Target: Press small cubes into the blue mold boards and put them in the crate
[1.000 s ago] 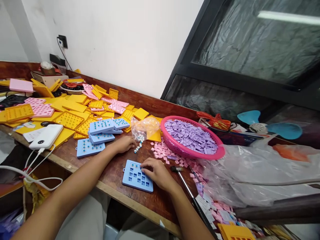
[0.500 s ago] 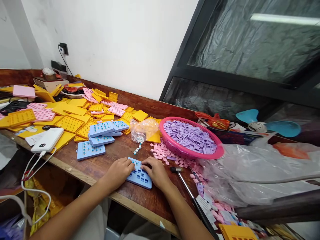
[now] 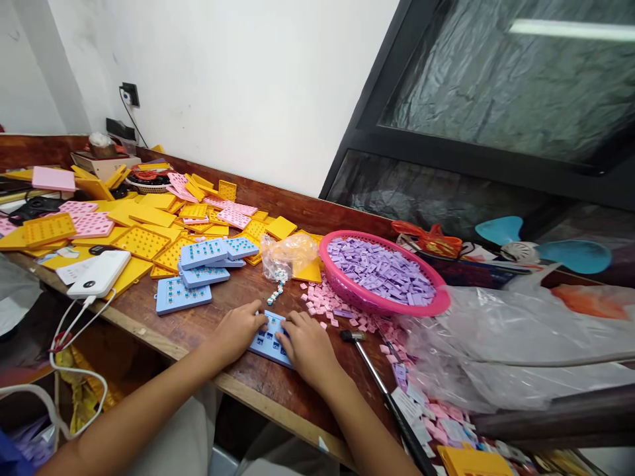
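A light blue key-switch plate (image 3: 266, 346) with rows of square holes lies flat on the table before me. A few small teal-and-white switches sit in its far row. My left hand (image 3: 241, 330) grips the plate's left edge, fingers curled. Around its right side is my right hand (image 3: 308, 345), thumb over the holes and fingers bent on the far right corner, hiding that part. Whether a small switch is under the fingertips cannot be made out. Just beyond the plate lies a trail of loose switches (image 3: 276, 289), spilling from a clear plastic bag (image 3: 290, 251).
Blue plates (image 3: 203, 254) filled with switches are stacked at left, before a heap of yellow plates (image 3: 149, 215). A pink basket (image 3: 441, 304) of purple pieces stands at right. Near my right forearm lies a hammer (image 3: 372, 370). A white power bank (image 3: 102, 273) with cables rests at left.
My right hand has shifted further over the plate's right side, covering more of its holes. My left hand stays at the left edge. The camera view has turned slightly.
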The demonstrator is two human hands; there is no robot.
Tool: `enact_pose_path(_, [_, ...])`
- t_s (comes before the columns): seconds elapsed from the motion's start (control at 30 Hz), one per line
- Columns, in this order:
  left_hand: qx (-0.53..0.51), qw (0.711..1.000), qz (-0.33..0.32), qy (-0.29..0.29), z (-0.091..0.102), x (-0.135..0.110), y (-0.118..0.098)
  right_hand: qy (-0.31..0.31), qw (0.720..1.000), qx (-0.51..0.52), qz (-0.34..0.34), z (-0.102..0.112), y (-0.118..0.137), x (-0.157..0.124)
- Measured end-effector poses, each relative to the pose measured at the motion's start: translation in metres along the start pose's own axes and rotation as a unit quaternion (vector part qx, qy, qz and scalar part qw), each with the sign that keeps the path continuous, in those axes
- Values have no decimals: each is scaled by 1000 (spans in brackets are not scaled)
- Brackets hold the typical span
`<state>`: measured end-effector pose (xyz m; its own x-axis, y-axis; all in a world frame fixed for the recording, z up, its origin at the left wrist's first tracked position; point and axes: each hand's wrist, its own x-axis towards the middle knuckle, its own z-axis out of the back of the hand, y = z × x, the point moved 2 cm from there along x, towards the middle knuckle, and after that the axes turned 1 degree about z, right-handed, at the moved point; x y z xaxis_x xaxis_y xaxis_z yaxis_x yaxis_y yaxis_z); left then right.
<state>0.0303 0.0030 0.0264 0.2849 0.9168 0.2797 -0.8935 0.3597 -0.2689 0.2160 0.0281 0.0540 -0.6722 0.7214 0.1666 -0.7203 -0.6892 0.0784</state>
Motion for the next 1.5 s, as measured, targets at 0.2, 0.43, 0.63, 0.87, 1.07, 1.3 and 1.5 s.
enact_pose_path(0.2, [-21,1000,19,2,-2,7,0,52,996,-59,39,6,17,-8])
enact_pose_path(0.43, [-132,990,53,-8,0,9,5,5,1000,-21,-4,-6,14,-14])
enact_pose_path(0.63, [-75,996,40,-27,-1,2,1,-47,987,148,-37,-8,-16,19])
enact_pose_path(0.87, [87,996,-27,-18,3,-21,-27,12,991,125,35,-18,-31,92])
enact_pose_path(1.07, [73,996,-58,-8,6,-37,-30,16,991,126,34,-29,-41,104])
enact_pose_path(1.3, [24,997,-65,29,26,-15,-17,-105,975,194,29,3,-56,47])
enact_pose_path(1.5, [-111,992,-42,42,27,73,27,-131,954,267,-40,-1,-71,6])
